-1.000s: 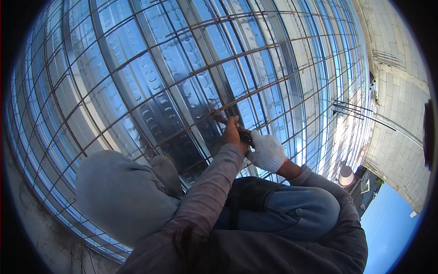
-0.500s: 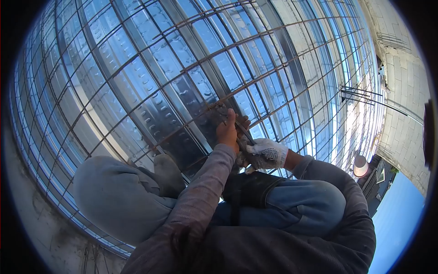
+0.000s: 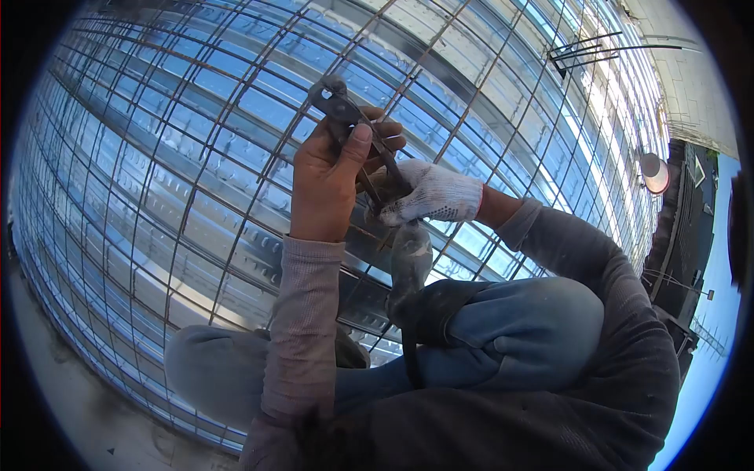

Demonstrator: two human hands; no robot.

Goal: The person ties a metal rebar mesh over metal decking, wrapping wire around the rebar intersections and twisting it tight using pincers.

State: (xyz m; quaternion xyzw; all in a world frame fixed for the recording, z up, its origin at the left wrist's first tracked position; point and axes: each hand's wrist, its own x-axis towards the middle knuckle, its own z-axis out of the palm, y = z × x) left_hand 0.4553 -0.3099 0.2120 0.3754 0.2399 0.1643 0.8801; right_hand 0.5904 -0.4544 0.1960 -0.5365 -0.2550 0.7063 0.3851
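A pair of dark end-cutting pincers (image 3: 339, 107) is raised above the steel rebar mesh (image 3: 210, 145), its rounded jaws at the upper left. My bare left hand (image 3: 323, 184) grips it just below the jaws, thumb pressed on the metal and fingertips showing on the far side. My right hand (image 3: 440, 193), in a white knitted glove with dark dots, is closed round the handles lower down. The handle ends are partly hidden by the glove. Beneath both hands runs the mesh over shiny ribbed metal decking (image 3: 236, 188).
My bent knee in blue jeans (image 3: 526, 322) and a shoe (image 3: 410, 255) are just below my hands. Several loose bars (image 3: 585, 53) stick out at the upper right. A pale round container (image 3: 655, 173) stands at the right edge near a block wall (image 3: 691, 86). Concrete (image 3: 63, 392) borders the left.
Both hands have lifted the pincers up and left, away from the mesh crossing they were at. The jaws now show clearly. My view has turned, shifting the mesh and surroundings.
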